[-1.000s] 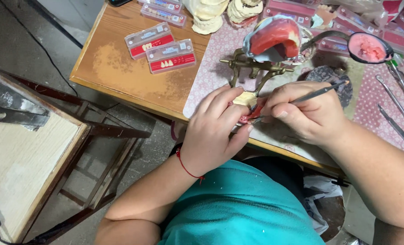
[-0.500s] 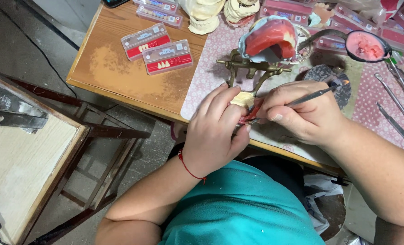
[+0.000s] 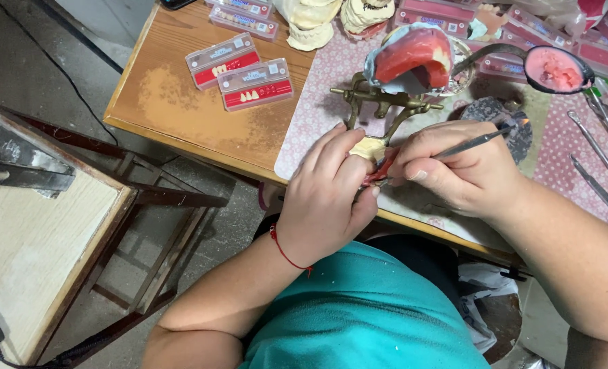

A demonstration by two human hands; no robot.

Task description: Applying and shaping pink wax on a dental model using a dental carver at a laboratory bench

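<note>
- Nearest, the left hand (image 3: 328, 198) is clenched around a small cream and pink wax denture piece (image 3: 372, 158), held at the table (image 3: 174, 102) edge.
- Just beside it, the right hand (image 3: 464, 171) pinches a thin metal tool (image 3: 471, 142), tip at the piece; shaping looks underway, not finished.
- Behind, a brass jaw frame (image 3: 386, 102) carries another red wax arch.
- Farther off, cards of teeth (image 3: 239, 72) lie untouched.

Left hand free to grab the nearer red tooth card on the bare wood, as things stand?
Probably not: the left hand is wrapped around the small pale cast. The path to the tooth card looks open over bare table.
</note>
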